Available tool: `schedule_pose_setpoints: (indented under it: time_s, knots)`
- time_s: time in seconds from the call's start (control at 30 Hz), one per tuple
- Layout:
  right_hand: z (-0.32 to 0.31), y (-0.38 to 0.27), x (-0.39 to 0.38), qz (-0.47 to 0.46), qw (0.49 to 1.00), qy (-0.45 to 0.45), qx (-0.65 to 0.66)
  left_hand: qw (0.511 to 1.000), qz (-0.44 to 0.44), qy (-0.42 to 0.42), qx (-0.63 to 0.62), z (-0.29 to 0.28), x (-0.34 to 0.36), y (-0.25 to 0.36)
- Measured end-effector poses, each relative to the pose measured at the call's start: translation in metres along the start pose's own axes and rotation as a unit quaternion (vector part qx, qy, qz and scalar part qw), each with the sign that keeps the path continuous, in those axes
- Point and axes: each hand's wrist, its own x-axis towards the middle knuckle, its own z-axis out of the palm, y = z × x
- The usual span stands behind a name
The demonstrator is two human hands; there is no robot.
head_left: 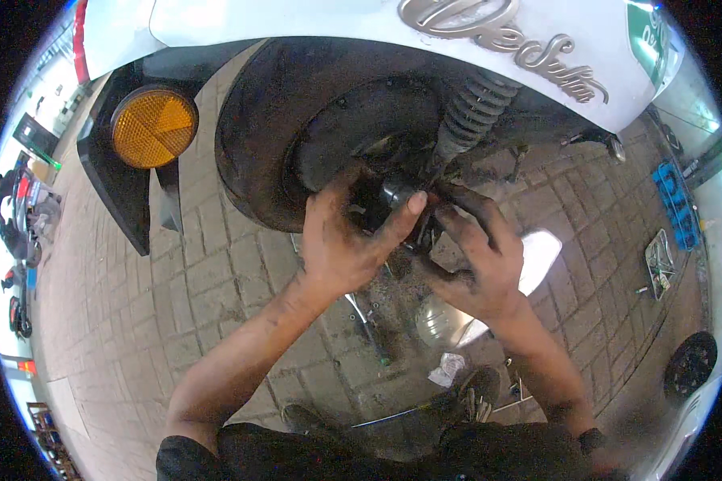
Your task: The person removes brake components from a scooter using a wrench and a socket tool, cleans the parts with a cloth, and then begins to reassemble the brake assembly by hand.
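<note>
Beside the hub of a black scooter wheel (249,140), both my hands are on a dark cylindrical part (393,192) with a shiny rounded surface. My left hand (337,244) wraps it from the left, thumb stretched across its front and the other fingers partly hidden behind. From the right, my right hand (483,260) curls its blackened fingers around the same part, thumb below. Just above them a coil-spring shock absorber (477,108) slopes down to the hub. Shadow and my fingers hide how the part is attached.
Overhead hangs the white body panel (329,20), with an orange reflector (154,128) on a black mudguard (108,172). On the paving lie a wrench (363,317), a round metal cover (441,322) and crumpled plastic (448,369). A blue rack (675,207) and metal tray (659,264) are far right.
</note>
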Motion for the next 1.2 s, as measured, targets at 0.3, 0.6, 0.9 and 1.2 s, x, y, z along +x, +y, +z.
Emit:
schedule_pose_setpoints:
  time_s: [0.3,0.6,0.9,1.2]
  knots:
    - [0.006,-0.001,0.01,-0.019,1.0,-0.014,-0.004,1.0,-0.02,0.011,-0.021,0.003,0.0,-0.005]
    - [-0.009,0.006,0.02,-0.017,0.998,-0.055,0.025,0.998,-0.003,0.014,0.064,0.001,0.005,-0.004]
    - [-0.014,-0.015,0.021,0.053,0.994,-0.091,0.018,0.999,-0.005,0.023,0.033,0.006,0.008,-0.016]
    - [-0.014,-0.022,0.027,0.052,0.997,-0.052,0.018,0.999,0.004,0.028,0.045,0.008,0.005,-0.011]
